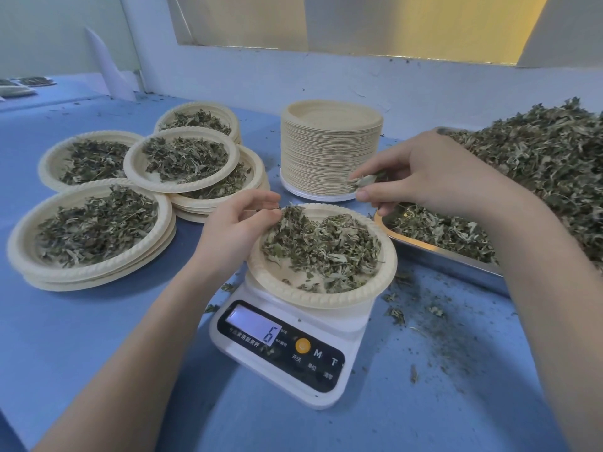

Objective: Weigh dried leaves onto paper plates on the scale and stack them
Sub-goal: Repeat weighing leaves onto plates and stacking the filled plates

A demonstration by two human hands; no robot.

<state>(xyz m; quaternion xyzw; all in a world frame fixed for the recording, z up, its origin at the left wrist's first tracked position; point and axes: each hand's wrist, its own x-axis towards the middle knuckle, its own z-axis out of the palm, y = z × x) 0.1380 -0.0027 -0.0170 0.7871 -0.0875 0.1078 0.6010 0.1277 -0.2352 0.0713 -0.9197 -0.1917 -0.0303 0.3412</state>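
A white kitchen scale [287,350] stands in front of me, its display showing 6. On it rests a cream paper plate [326,298] with a heap of dried leaves [323,246]. My left hand [235,226] touches the plate's left rim, fingers lightly curled at the leaves. My right hand [424,177] hovers above the plate's far right side and pinches a small tuft of dried leaves [362,181] between thumb and fingers.
A tall stack of empty paper plates [329,151] stands behind the scale. Several filled plates [91,230] sit stacked at the left. A metal tray [450,259] heaped with dried leaves [538,164] fills the right. Leaf crumbs litter the blue table [434,324].
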